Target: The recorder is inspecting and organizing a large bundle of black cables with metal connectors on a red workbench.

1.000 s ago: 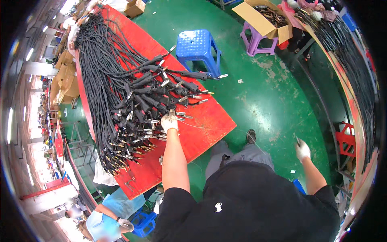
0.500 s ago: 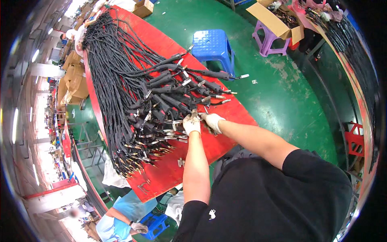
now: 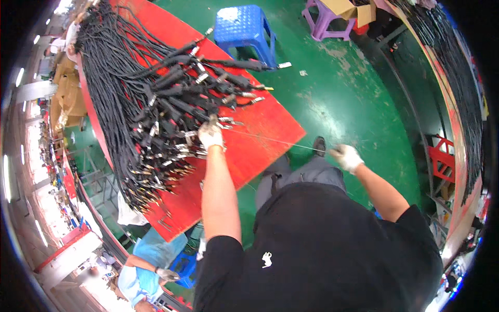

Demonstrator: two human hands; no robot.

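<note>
A large bundle of black cables (image 3: pixel 112 88) with thick black handle-like ends and metal tips lies over the red table (image 3: pixel 260 130). My left hand (image 3: pixel 210 136), in a whitish glove, is closed at the near right side of the bundle, pinching a cable end (image 3: pixel 226 124) among the metal tips. From there a thin pale wire (image 3: pixel 275 140) runs nearly straight past the table's edge. My right hand (image 3: pixel 348 157), also gloved, is closed on the wire's other end, out over the floor. The fingers partly hide both gripped ends.
A blue stool (image 3: pixel 244 31) and a purple stool (image 3: pixel 327 21) stand on the green floor beyond the table. Another person in light blue (image 3: pixel 161 255) sits at lower left. More dark cables (image 3: pixel 452 67) lie along a bench at right, near a red stool (image 3: pixel 442 160).
My right hand has moved away from my left, out to the right past the table, drawing the thin wire out between them. My left hand stays at the cable ends. The whole view has shifted.
</note>
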